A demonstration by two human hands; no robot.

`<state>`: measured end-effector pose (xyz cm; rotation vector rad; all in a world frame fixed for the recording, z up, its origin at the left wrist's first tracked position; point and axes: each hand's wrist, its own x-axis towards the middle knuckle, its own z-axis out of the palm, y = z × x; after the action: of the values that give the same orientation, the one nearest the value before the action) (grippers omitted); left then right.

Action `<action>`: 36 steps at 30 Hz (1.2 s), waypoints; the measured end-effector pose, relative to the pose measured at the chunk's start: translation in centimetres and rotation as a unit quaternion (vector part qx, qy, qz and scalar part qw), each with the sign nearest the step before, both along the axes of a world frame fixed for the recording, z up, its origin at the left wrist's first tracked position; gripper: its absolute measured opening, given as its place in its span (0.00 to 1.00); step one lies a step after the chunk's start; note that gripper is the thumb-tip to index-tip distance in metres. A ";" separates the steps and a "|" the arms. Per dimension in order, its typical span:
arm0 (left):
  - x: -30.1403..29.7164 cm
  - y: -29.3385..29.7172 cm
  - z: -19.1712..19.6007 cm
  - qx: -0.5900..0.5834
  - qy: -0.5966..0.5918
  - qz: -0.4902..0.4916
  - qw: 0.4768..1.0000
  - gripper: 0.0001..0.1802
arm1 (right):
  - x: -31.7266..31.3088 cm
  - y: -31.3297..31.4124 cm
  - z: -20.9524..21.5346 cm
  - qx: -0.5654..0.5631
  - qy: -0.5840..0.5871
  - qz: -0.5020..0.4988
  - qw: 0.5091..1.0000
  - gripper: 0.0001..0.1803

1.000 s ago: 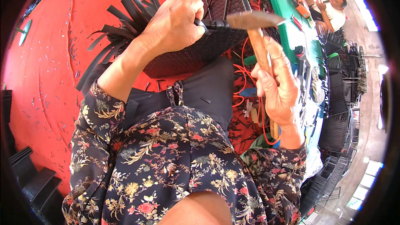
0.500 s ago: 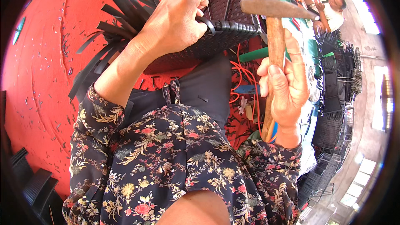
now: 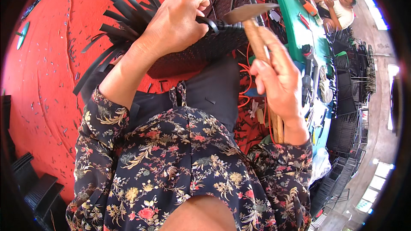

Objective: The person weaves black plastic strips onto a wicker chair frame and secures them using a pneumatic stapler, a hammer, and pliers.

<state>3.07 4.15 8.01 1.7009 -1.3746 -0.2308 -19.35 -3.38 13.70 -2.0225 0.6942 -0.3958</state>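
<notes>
My left hand (image 3: 177, 23) is closed at the near edge of a black woven wicker frame (image 3: 197, 48). Its fingers pinch a flat black strip (image 3: 209, 22) that curls over the frame's rim. My right hand (image 3: 282, 83) is wrapped around the wooden handle of a hammer (image 3: 256, 40). The tilted hammer head is close to the curled strip and rim; whether they touch I cannot tell. Many loose black strip ends (image 3: 124, 10) fan out to the left of my left wrist. The frame rests against my dark-clothed lap.
A green table (image 3: 291, 30) on the right carries an orange tool (image 3: 309, 6) and a black power tool (image 3: 307, 72). Orange cable (image 3: 245, 98) lies beside my lap. Black scraps litter the red floor (image 3: 43, 68). A seated person (image 3: 342, 13) is at the far right, near stacked black frames (image 3: 342, 124).
My right hand has swung the hammer left and down, bringing its head from beyond the frame's corner to near the strip. My left hand has stayed almost in place.
</notes>
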 end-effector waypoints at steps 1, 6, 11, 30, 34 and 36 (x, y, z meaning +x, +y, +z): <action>0.0 0.1 -0.3 -0.006 -0.002 0.014 1.000 0.20 | -0.3 0.1 -0.5 -0.001 -0.094 -0.010 0.996 0.26; 0.5 0.0 -1.0 -0.019 -0.022 -0.010 1.000 0.19 | -5.2 -2.1 -0.8 -0.010 -0.201 -0.136 0.970 0.30; 0.5 0.2 -1.7 -0.039 -0.033 -0.011 0.999 0.20 | -22.1 -12.0 -7.0 -0.121 -0.050 -0.369 0.920 0.31; 0.3 0.2 -1.2 -0.131 -0.077 -0.009 0.988 0.40 | -0.2 -4.8 -3.8 -0.088 -0.094 0.008 0.992 0.24; 0.1 0.0 -0.8 -0.145 -0.094 -0.005 0.985 0.42 | 8.3 -3.9 -4.1 -0.256 -0.146 0.108 0.949 0.25; -0.1 0.0 -0.7 -0.157 -0.110 0.007 0.981 0.42 | 9.0 -4.0 -4.8 -0.263 -0.155 0.094 0.948 0.27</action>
<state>3.02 4.13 7.26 1.5018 -1.4705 0.1821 -10.31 -7.40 8.95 -2.4216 0.2033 -0.8313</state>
